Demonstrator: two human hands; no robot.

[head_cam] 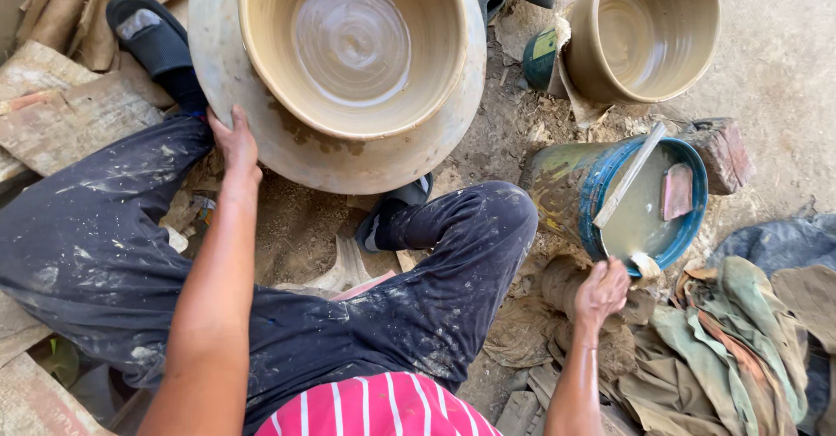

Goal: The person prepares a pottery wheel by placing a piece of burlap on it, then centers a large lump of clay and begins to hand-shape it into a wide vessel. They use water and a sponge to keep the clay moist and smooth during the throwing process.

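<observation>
A dirt floor (784, 70) littered with clay scraps, flattened cardboard (61, 114) and a heap of crumpled rags (740, 349) spreads beneath a seated person in dark, clay-spattered trousers. Straight ahead, a wide wet clay bowl (353, 44) sits on a round wheel disc (287, 140) between the person's sandalled feet. The left hand (235, 144) lies flat with fingers together against the disc's near edge, touching its rim. The right hand (601, 292) is curled shut around a lump of clay (646, 266) just at the lip of a blue bucket (592, 192) of muddy water; a pale stick (629, 175) and a pinkish scraper (677, 190) rest across and in the bucket. A second finished pot (649, 31) stands farther right, well apart from the wheel.

The bowl's walls look soft and wet, so a jolt from the left hand on the disc could warp them. The bucket tilts somewhat on uneven ground, and a knock from the right hand might tip it over the rags.
</observation>
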